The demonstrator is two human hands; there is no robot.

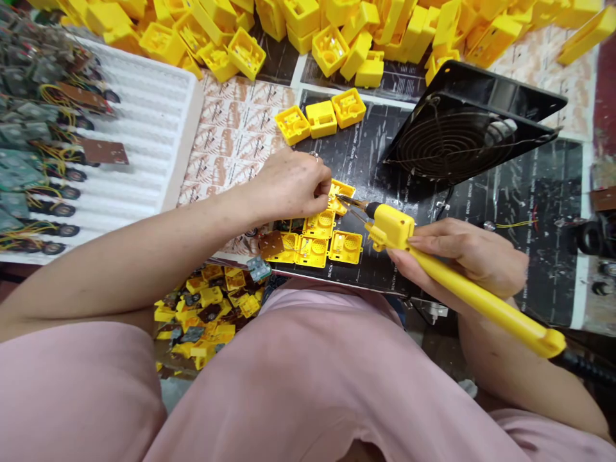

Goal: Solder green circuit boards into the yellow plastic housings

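My left hand (289,186) is closed in a pinch on a small yellow plastic case (341,192) at the middle of the black mat (481,192). My right hand (462,253) grips a yellow soldering iron (462,289), its metal tip (353,202) touching that case. Just below lie three more open yellow cases (317,240) in a cluster, one beside a brown circuit board (272,244).
A black fan (462,128) leans at the back right. Three yellow cases (320,119) sit in a row behind my hands, with a big heap of them (337,32) along the back. A white tray (144,141) with wired circuit boards (38,147) lies left. A bin of assembled parts (206,314) sits below the table edge.
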